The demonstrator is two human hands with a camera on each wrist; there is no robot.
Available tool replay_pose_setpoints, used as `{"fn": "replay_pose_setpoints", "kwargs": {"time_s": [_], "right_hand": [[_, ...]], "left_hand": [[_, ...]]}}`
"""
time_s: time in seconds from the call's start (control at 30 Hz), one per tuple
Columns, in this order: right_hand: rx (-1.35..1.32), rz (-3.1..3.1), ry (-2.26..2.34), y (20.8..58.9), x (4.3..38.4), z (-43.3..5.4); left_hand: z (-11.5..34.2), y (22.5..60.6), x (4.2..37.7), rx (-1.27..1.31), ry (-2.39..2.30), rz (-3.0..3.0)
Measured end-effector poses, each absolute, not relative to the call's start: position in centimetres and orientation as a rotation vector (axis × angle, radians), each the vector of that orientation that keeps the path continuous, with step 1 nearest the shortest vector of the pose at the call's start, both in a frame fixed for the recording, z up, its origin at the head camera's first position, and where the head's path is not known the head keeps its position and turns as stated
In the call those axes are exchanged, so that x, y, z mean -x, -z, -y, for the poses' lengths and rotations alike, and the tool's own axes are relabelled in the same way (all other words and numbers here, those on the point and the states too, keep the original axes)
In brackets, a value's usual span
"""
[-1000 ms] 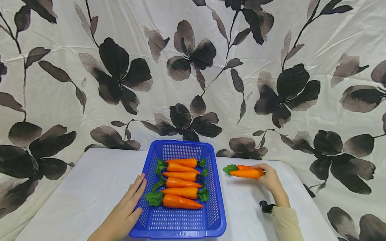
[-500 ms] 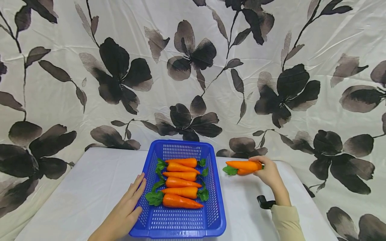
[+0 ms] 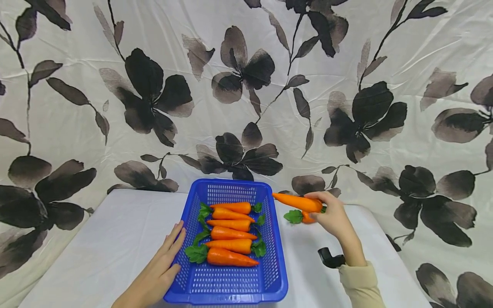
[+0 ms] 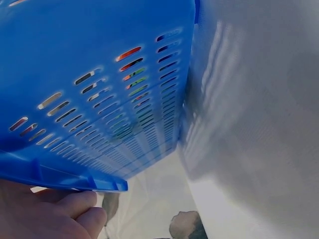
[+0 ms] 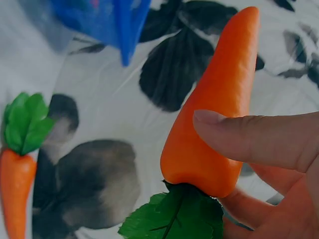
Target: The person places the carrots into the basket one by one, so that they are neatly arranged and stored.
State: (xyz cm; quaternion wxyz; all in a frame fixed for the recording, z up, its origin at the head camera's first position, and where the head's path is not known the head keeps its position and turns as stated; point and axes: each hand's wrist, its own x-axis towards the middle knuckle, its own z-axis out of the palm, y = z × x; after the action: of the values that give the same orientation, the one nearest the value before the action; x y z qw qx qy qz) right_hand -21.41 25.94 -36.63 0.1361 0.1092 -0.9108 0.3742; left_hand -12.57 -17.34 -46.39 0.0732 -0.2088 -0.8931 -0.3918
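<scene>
In the head view my right hand [image 3: 331,214] holds a carrot [image 3: 296,202] in the air right of the basket, its tip toward the basket's rim. The right wrist view shows the thumb pressed on this orange carrot [image 5: 212,119], green leaves hanging below. Another carrot [image 5: 17,184] lies on the table, partly hidden by my hand in the head view. My left hand [image 3: 158,265] rests with straight fingers along the left rim of the blue basket [image 3: 227,298]. Inside, several carrots [image 3: 231,245] lie in a column, tips alternating left and right.
A white-covered table [image 3: 115,231] carries the basket. Behind it hangs a pale cloth [image 3: 239,115] with dark flowers. A black strap-like piece [image 3: 330,259] sits at my right wrist. The basket's slotted wall [image 4: 99,84] fills much of the left wrist view.
My right hand has lifted one carrot off the table and moved it left and up toward the basket. The other carrot stays on the table. My left hand keeps its place.
</scene>
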Motion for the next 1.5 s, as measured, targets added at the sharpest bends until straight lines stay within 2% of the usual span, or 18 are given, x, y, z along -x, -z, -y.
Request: {"fn": "replay_pose_setpoints", "kwargs": {"time_s": [0.57, 1.5], "right_hand": [[-0.508, 2.667, -0.974, 34.6, 19.1, -21.0], [-0.844, 2.952, -0.762, 35.3, 18.1, -14.6]], "left_hand": [[17.3, 46.1, 12.7, 0.606, 1.138, 2.700], [17.2, 46.6, 13.9, 0.643, 1.125, 2.653]]}}
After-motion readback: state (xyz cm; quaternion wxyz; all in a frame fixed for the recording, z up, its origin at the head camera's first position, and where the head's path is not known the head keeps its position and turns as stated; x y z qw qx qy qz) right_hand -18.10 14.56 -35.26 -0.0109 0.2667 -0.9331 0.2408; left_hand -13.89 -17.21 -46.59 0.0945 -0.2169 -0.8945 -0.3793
